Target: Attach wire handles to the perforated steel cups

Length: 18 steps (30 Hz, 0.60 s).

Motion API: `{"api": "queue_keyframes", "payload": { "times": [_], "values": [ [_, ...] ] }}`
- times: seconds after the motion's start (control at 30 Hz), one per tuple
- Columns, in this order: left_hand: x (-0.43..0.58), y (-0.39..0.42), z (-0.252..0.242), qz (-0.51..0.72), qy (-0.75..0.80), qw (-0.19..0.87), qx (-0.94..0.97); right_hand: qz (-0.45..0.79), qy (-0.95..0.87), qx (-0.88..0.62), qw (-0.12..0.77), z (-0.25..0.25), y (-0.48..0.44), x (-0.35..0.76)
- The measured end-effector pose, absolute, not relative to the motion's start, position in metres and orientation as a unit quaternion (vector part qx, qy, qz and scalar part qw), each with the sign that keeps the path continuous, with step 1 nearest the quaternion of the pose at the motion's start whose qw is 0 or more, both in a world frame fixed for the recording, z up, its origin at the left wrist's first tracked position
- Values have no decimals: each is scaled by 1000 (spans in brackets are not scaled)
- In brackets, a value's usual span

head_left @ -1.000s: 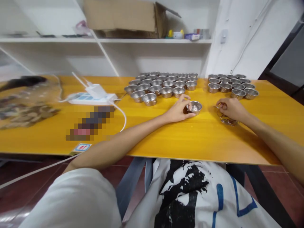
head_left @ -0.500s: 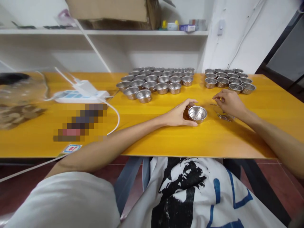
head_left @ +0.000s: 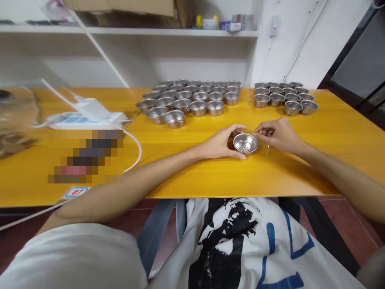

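My left hand (head_left: 221, 143) curls its thumb and fingers around a small perforated metal filter basket (head_left: 246, 143), which sits upright at the table's front. My right hand (head_left: 278, 134) is at the basket's right side, its thumb and forefinger pinched together close to the rim. A thin, curved metal wire (head_left: 268, 149) shows just below those fingers. Part of the wire is hidden by the hand.
Behind my hands stand rows of similar baskets, one larger group (head_left: 198, 107) in the middle and a smaller group (head_left: 293, 107) on the right. On the left lie a white power strip (head_left: 114, 119) with cables, a blurred-out object and a label (head_left: 77, 192).
My right hand has moved left from a small pile of wire rings to the basket's rim. My left hand keeps hold of the basket. The view has shifted slightly.
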<state>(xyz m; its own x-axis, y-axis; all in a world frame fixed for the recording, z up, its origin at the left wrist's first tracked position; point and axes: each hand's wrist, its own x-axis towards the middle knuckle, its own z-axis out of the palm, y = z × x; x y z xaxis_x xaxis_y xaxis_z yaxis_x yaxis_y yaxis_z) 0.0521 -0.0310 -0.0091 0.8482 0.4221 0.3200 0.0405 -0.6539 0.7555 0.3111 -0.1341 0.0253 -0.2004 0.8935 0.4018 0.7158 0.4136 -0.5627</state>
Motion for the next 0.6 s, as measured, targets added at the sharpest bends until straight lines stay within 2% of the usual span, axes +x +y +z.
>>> {"api": "queue_keyframes", "payload": {
  "times": [0.17,0.47,0.6],
  "values": [
    [54,-33,-10,248,130,354,892,133,-752,-537,359,20,-130,304],
    [52,-26,-13,233,77,480,842,150,-743,-547,355,24,-133,299],
    [53,-24,-14,228,71,499,833,138,-753,-543,345,24,-132,297]
  ]
}}
